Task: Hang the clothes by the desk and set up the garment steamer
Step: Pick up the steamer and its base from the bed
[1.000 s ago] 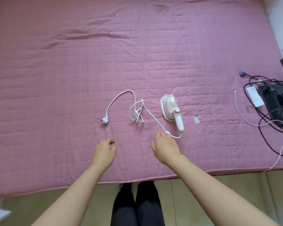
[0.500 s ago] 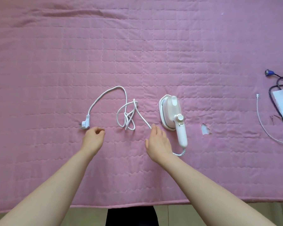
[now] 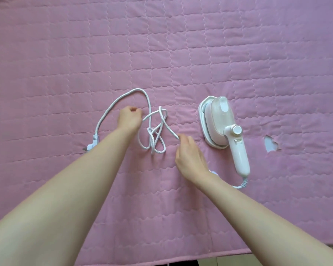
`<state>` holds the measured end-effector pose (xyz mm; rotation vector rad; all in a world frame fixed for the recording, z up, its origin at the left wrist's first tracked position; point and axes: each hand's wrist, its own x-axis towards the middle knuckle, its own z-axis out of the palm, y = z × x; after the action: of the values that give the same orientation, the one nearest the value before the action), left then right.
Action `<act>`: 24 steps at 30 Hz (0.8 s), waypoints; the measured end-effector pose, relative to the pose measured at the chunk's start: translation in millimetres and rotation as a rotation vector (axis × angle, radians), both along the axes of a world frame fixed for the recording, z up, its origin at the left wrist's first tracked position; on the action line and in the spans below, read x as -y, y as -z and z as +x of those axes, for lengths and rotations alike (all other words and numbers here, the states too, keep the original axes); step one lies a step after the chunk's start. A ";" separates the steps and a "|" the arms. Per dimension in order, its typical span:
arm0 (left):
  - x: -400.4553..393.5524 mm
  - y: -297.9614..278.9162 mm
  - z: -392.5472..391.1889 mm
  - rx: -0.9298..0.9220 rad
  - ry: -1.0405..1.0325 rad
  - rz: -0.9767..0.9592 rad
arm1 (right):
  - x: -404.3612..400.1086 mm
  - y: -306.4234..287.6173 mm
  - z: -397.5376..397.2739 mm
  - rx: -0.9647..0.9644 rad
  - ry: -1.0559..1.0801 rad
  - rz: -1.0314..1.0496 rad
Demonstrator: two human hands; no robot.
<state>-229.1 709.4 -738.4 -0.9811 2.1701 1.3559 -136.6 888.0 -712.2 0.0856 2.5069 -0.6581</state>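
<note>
Both arms reach out over the pink quilted bed cover. The garment steamer lies on its side toward the cover's right half, head pointing to the far edge, handle toward the near edge. Its white cord leaves the handle's end, passes under the right wrist, tangles into loose loops in the middle and arcs out left to the plug, which lies flat beside the left forearm. The left hand sits inside that arc, fingers curled into a loose fist just beside the loops; whether it actually has cord in its grip, I cannot tell. The right hand has its fingertips at the cord right of the tangle, seemingly pinching it. A small tear shows in the cover right of the steamer
</note>
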 end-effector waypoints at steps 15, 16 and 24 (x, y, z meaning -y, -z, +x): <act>5.8 -10.7 -21.3 -0.101 0.218 0.088 | 31.2 7.7 -5.8 0.167 0.065 0.092; 11.5 -10.5 -20.4 -0.084 0.223 0.095 | 34.6 8.8 -7.8 0.179 0.074 0.088; 15.4 -7.9 -15.4 0.115 -0.016 0.457 | 54.3 14.6 -12.9 0.231 0.089 0.039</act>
<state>-244.5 694.0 -730.5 -0.8697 1.6634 1.6574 -149.5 833.7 -726.8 0.2735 2.3034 -0.5991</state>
